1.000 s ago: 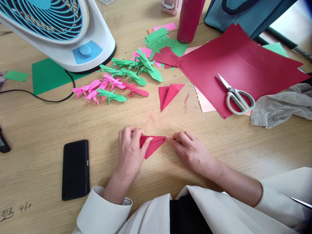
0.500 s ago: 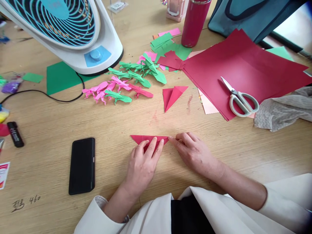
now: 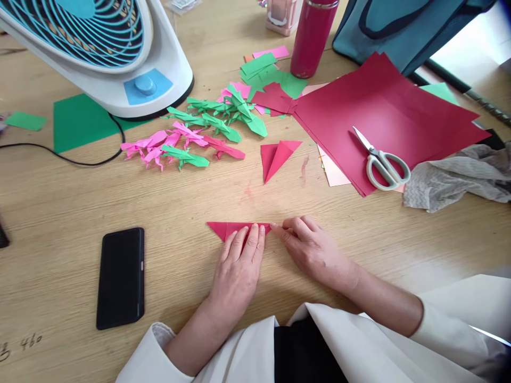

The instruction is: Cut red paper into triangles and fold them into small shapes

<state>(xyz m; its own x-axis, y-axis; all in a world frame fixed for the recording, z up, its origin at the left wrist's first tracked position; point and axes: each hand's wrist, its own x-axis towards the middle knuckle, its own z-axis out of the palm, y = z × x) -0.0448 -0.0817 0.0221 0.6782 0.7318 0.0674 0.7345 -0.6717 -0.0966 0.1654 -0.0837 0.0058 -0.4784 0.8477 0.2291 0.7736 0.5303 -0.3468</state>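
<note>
A folded red paper triangle [image 3: 219, 228] lies flat on the wooden table, its long straight edge away from me. My left hand [image 3: 238, 268] rests on it with outstretched fingers, pressing it down and covering its lower middle. At the paper's right tip, my right hand [image 3: 309, 246] pinches the point between thumb and index finger, the other fingers curled. Beyond my hands sits a second folded red piece [image 3: 279, 158], touched by neither hand.
Folded green figures [image 3: 219, 125] and pink ones [image 3: 149, 144] lie near a fan [image 3: 171, 74]. Scissors [image 3: 383, 162] rest on large red sheets [image 3: 343, 106]. A phone [image 3: 121, 277] lies left, a cloth [image 3: 447, 173] right, a red tumbler [image 3: 313, 40] at the back.
The view has shifted slightly to the right. The fingers of my left hand have drawn closer together on the paper, while my right hand keeps its place at the tip.
</note>
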